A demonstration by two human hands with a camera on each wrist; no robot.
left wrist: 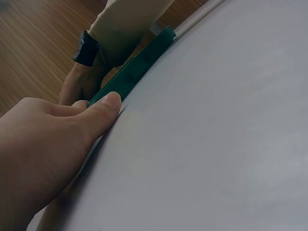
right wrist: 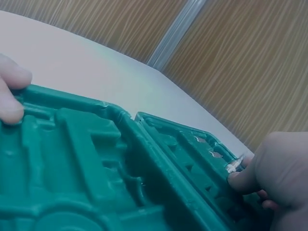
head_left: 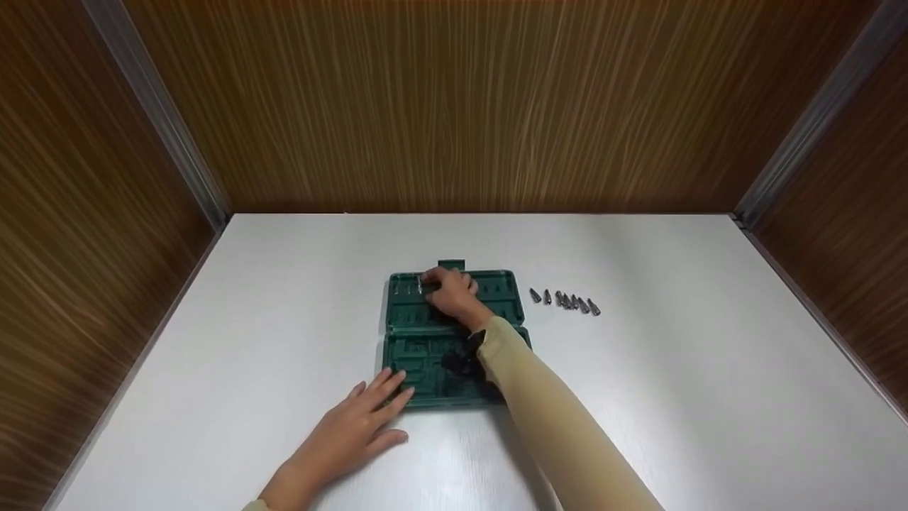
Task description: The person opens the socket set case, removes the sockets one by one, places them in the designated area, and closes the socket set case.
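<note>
An open green case [head_left: 454,333] lies flat near the middle of the white tabletop [head_left: 674,397], its two moulded halves spread one beyond the other, with a small latch tab at the far edge. The right hand [head_left: 451,292] reaches over the case to the far half, its fingers curled and pinching a small metal bit [right wrist: 233,166] at the slots along the far left part of that half. In the right wrist view the shiny end of the bit shows just at the fingertips [right wrist: 238,180], and a few more metal pieces sit in the neighbouring slots. The beige sleeve [head_left: 553,419] of the right arm crosses the near half of the case, and a dark strap [head_left: 462,355] sits at the wrist.

The left hand [head_left: 351,433] lies flat on the tabletop with its fingers straight and spread, the fingertips resting on the near left corner of the case. In the left wrist view the thumb [left wrist: 103,113] presses against the green edge [left wrist: 137,67] of the case.

A row of loose bits [head_left: 565,300] lies on the tabletop to the right of the case, near it but not touching, set close side by side. Brown wood-grain walls [head_left: 454,99] enclose the tabletop on three sides.
</note>
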